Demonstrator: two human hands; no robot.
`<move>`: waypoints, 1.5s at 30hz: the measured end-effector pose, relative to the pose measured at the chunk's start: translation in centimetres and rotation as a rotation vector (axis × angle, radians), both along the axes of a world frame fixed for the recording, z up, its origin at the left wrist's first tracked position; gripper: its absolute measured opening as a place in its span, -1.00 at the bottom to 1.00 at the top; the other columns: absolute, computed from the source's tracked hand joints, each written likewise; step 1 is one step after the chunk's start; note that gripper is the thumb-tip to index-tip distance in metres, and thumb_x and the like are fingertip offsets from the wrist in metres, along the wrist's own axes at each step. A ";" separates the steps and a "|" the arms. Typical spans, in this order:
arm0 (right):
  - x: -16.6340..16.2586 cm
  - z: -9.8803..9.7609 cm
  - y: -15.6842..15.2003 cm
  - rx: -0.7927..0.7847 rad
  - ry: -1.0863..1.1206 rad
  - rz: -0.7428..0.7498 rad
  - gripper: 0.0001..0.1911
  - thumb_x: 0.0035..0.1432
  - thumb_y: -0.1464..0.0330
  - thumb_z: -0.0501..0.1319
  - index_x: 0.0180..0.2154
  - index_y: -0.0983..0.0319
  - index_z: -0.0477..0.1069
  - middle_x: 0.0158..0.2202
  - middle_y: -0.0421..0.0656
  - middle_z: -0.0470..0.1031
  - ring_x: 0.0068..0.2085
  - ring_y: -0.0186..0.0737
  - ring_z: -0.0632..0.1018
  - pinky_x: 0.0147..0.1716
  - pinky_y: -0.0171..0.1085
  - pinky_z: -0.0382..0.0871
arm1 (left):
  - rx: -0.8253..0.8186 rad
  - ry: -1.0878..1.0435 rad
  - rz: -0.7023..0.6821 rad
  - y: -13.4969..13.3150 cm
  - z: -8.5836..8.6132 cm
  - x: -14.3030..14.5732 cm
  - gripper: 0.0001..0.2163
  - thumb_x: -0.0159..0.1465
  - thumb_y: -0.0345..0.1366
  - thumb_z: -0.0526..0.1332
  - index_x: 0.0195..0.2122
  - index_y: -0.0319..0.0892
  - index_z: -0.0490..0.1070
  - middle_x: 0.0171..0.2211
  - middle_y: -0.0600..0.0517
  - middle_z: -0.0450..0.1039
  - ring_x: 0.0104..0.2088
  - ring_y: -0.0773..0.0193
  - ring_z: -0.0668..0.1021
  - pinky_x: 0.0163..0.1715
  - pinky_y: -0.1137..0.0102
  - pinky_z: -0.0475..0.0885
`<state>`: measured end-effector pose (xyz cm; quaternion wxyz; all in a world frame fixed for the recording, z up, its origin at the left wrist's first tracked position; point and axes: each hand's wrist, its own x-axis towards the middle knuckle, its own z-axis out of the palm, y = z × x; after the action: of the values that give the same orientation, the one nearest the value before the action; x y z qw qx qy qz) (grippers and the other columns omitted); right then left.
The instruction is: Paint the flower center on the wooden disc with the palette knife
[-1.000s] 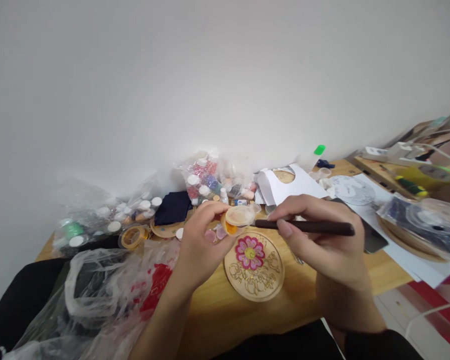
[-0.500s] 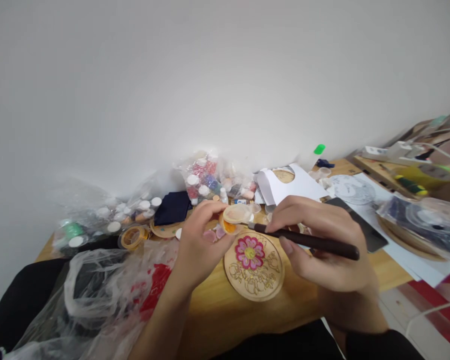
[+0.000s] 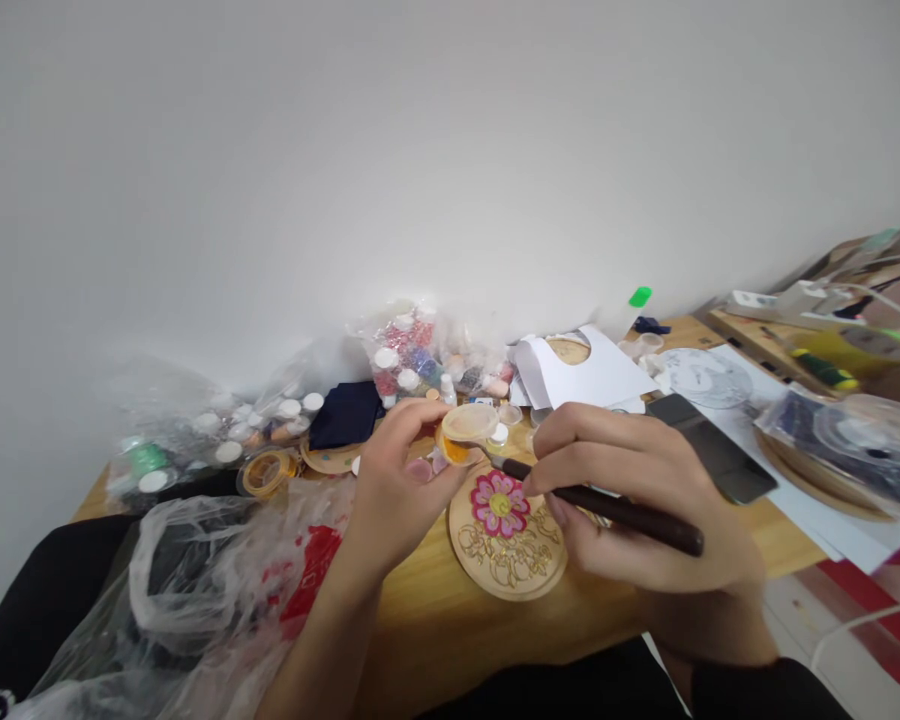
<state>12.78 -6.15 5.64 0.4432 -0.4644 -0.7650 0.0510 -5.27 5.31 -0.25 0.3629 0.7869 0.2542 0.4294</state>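
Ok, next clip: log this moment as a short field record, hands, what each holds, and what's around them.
setting: wooden table against a white wall
left hand: holds a small open pot of orange paint, lid flipped up
right hand: grips a dark-handled tool, tip at the pot
work piece: round wooden disc with a pink and yellow flower, lying flat under the hands
nearby: plastic bag on the left, small jars behind, dark phone on the right

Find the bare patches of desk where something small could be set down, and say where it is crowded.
Bare wood shows on the table between the wooden disc and the near edge, beside the plastic bags. The far side is crowded with bead bottles and papers.
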 end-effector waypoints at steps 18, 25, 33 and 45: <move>-0.1 -0.2 0.3 0.047 -0.019 -0.028 -0.78 0.16 0.57 0.11 -0.29 0.18 0.44 -0.36 -0.19 0.45 -0.34 -0.36 0.49 -0.39 -0.35 0.40 | -0.014 -0.007 -0.013 0.2 0.1 0.0 -0.74 0.15 -0.47 0.35 -0.14 -0.09 0.48 -0.17 -0.01 0.53 -0.15 0.17 0.61 -0.17 0.29 0.54; -0.1 -0.2 0.1 0.058 0.001 -0.034 -0.78 0.15 0.57 0.12 -0.27 0.17 0.44 -0.35 -0.19 0.46 -0.36 -0.35 0.49 -0.39 -0.34 0.42 | -0.021 -0.002 -0.001 0.2 0.0 -0.2 -0.74 0.15 -0.42 0.37 -0.13 -0.10 0.49 -0.16 -0.02 0.55 -0.16 0.18 0.60 -0.19 0.31 0.54; -0.2 -0.2 0.0 0.041 0.020 -0.044 -0.79 0.16 0.55 0.13 -0.25 0.18 0.45 -0.35 -0.19 0.48 -0.36 -0.35 0.49 -0.40 -0.34 0.42 | -0.015 -0.004 0.009 0.1 0.4 -0.2 -0.75 0.14 -0.41 0.37 -0.15 -0.10 0.49 -0.17 -0.03 0.56 -0.17 0.17 0.60 -0.18 0.30 0.55; 0.0 -1.0 0.0 0.011 -0.052 0.042 -0.79 0.08 0.56 0.16 -0.26 0.20 0.47 -0.33 -0.19 0.49 -0.37 -0.36 0.48 -0.36 -0.35 0.40 | -0.005 0.015 0.013 0.1 0.1 -0.3 -0.73 0.12 -0.48 0.36 -0.15 -0.11 0.48 -0.17 -0.01 0.54 -0.16 0.19 0.60 -0.12 0.29 0.51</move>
<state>12.73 -6.16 4.68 0.4248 -0.4468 -0.7861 0.0439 -5.53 5.43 -0.13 0.3601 0.7876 0.2628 0.4254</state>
